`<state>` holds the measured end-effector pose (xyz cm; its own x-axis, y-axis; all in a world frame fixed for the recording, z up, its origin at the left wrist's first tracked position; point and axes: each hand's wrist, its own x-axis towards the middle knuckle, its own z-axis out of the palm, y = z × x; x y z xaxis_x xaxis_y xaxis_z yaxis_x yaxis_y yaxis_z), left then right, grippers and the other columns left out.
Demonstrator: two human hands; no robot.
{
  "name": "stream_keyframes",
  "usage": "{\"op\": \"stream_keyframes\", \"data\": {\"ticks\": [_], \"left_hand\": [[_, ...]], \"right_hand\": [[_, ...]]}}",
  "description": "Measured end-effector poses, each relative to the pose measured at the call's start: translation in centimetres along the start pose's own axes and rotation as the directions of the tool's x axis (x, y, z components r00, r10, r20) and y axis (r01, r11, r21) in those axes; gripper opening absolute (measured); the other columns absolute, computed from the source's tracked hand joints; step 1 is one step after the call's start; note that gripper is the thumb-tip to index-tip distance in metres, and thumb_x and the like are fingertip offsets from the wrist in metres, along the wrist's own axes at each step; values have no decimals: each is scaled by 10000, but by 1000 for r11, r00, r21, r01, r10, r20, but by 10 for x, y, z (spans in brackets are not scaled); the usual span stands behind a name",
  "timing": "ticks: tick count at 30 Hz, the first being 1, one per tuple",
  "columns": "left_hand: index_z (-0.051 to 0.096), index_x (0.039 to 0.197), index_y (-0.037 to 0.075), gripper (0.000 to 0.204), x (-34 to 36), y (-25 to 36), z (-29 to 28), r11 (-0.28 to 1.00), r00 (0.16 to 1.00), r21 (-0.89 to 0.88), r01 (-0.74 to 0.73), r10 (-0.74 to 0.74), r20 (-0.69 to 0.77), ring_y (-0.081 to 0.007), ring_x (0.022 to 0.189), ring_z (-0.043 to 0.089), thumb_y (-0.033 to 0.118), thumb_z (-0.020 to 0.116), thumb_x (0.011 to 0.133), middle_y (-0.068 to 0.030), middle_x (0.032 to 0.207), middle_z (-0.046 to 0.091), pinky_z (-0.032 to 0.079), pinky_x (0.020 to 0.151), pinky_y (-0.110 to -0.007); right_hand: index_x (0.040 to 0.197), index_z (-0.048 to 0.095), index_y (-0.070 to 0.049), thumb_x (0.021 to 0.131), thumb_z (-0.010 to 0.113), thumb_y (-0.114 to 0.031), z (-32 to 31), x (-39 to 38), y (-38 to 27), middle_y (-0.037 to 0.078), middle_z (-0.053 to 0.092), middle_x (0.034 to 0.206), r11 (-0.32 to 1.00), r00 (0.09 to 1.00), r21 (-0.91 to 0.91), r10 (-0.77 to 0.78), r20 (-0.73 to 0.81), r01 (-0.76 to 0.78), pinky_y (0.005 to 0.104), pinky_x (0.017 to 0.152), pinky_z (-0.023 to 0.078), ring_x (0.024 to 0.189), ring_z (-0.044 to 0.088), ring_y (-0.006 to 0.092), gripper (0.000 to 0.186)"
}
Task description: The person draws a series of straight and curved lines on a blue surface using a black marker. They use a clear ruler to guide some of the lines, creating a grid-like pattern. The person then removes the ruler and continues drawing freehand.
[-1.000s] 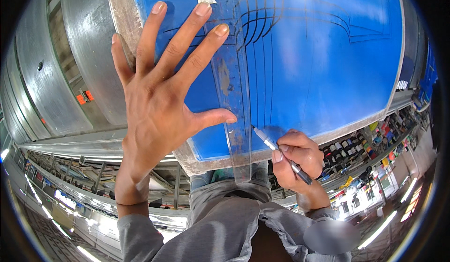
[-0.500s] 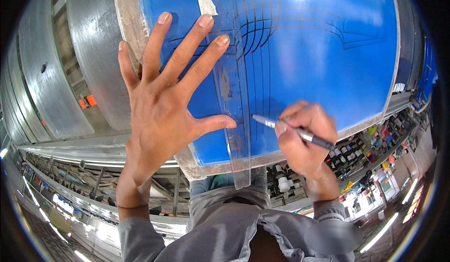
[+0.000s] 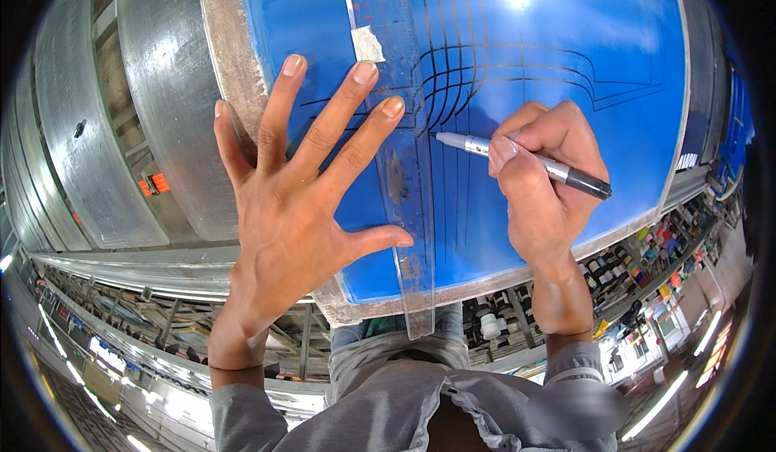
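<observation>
My left hand (image 3: 295, 197) lies flat with its fingers spread, pressing on a clear plastic ruler (image 3: 416, 250) and the blue panel (image 3: 368, 278) under it. The ruler runs lengthwise toward my body, and its near end sticks out past the panel's edge. Between thumb and fingers, my right hand (image 3: 554, 173) grips a grey marker pen (image 3: 471, 142) with a black end. Its tip touches the blue surface at the ruler's right edge, just below a set of dark curved lines (image 3: 449, 88). Fainter straight lines run from there toward me.
A torn bit of whitish tape (image 3: 369, 44) sticks to the ruler's far part. Pale worn borders (image 3: 234, 40) frame the panel. At left stand curved-looking metal sheets (image 3: 162, 72) with an orange piece (image 3: 153, 184) between them. Below right, a rack holds many small items (image 3: 622, 270).
My right hand has moved the marker away from me along the ruler's right edge. The left hand keeps its place on the ruler, while the whole view has shifted slightly.
</observation>
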<state>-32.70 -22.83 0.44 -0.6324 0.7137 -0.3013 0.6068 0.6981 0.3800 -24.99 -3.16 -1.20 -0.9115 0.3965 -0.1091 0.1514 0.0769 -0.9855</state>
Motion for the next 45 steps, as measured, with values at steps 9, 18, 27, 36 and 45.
{"op": "stream_keyframes", "data": {"ticks": [9,18,27,36,45], "left_hand": [[526,1354,251,1072,-1,-3,5,1000,1000,13,-12,12,-19,-339,1427,203,633,776,385,20,1502,379,84,1085,-677],[488,1381,239,1163,-3,-4,15,996,996,94,3,5,-93,-328,1428,216,842,633,398,-8,1502,378,57,1118,-648],[493,1379,249,1221,-4,-7,23,985,992,169,-33,54,-116,-335,1432,198,917,561,360,-11,1496,387,50,1117,-649],[494,1373,253,1196,-2,-1,17,988,995,156,-11,26,-99,-362,1427,187,887,596,364,-16,1508,360,68,1101,-666],[511,1362,234,1144,0,0,13,993,995,114,-19,30,-94,-372,1415,204,853,624,406,-29,1504,371,226,1066,-576]], "right_hand": [[804,576,22,760,649,20,-10,-20,3,105,603,746,994,982,65,-81,-171,93,255,516,413,589,531,121,85],[977,590,-208,720,807,-258,-1,-202,15,70,600,1132,836,968,-492,-182,171,244,510,968,337,1168,473,289,340],[1014,555,-221,738,709,-77,30,-225,25,105,590,1166,858,980,-475,-155,126,197,565,1128,72,1246,465,336,348],[1000,568,-213,741,671,-15,28,-225,26,121,572,1164,876,976,-434,-161,148,210,571,1118,95,1275,442,352,342],[1005,576,-207,760,670,-56,29,-228,28,136,575,1149,866,973,-448,-173,151,223,583,1123,71,1271,437,371,303]]}}
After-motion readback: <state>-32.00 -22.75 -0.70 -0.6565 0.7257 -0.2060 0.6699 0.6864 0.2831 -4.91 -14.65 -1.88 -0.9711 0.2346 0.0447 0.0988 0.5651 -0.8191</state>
